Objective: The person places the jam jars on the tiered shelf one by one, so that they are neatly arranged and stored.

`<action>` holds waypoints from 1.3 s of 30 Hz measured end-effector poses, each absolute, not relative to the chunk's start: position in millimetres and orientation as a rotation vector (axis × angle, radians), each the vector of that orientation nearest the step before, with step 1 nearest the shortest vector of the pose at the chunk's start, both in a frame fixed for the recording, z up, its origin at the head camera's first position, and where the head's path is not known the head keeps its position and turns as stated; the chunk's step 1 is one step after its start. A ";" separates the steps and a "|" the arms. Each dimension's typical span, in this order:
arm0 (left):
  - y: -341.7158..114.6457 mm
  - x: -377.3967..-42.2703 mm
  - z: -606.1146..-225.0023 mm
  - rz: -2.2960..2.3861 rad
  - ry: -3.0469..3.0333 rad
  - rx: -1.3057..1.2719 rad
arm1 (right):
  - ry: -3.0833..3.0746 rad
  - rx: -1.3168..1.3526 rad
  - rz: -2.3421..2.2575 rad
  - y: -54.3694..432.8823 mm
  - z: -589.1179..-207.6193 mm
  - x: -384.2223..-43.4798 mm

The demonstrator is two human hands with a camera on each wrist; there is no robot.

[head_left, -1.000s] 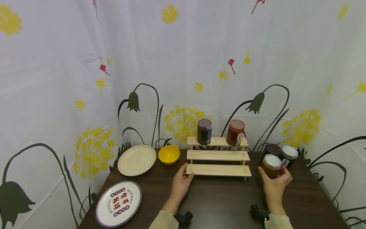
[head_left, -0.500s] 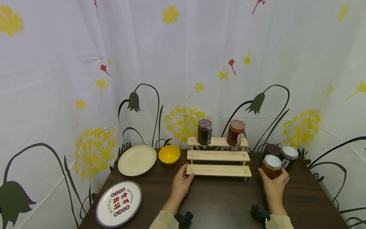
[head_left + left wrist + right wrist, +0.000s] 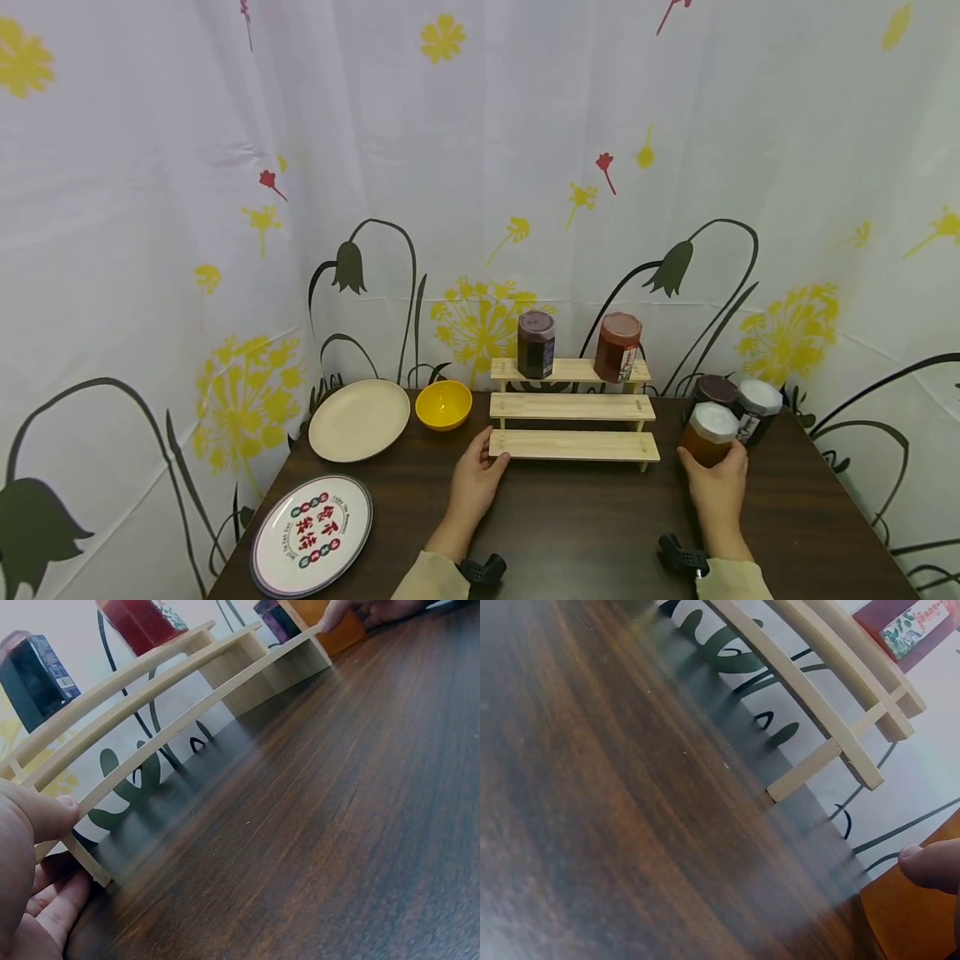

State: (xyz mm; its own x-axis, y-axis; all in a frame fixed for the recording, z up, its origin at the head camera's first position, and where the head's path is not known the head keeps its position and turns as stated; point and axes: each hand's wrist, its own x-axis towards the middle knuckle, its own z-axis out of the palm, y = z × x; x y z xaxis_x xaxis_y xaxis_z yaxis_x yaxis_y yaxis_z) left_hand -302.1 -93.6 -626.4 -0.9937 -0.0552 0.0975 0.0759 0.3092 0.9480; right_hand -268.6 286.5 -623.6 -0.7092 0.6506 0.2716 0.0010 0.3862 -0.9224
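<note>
My left hand (image 3: 474, 475) grips the left end of a three-step wooden display rack (image 3: 574, 445). In the left wrist view its thumb lies on the lowest board's edge, and the other fingers are below. At the right, my right hand (image 3: 716, 492) holds an amber jar (image 3: 705, 448) with a white lid, thumb on its left side and fingers on its right. The right wrist view shows the thumb against the amber jar (image 3: 907, 915). On the rack's top step stand a dark purple jar (image 3: 536, 346) and a red jar (image 3: 618, 348).
Behind the amber jar are a dark-lidded jar (image 3: 716, 390) and a white-lidded dark jar (image 3: 759, 404). A yellow bowl (image 3: 443, 405), a cream plate (image 3: 360, 421) and a white printed plate (image 3: 311, 536) sit on the left of the dark table (image 3: 585, 533). A patterned curtain (image 3: 480, 167) hangs behind.
My right hand's fingers have drawn in closer around the amber jar, which has hardly moved. My left hand stays on the rack.
</note>
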 end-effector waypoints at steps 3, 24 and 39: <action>-93.4 -301.5 -626.4 -1.783 -2.450 -0.014 | -2.025 -0.566 1.354 286.0 -622.5 -267.3; -93.2 -302.4 -626.5 -1.786 -2.449 -0.011 | -1.892 -0.632 1.410 283.4 -622.7 -266.8; -92.8 -303.6 -626.2 -1.778 -2.452 -0.013 | -1.618 -0.550 1.460 283.2 -617.1 -268.6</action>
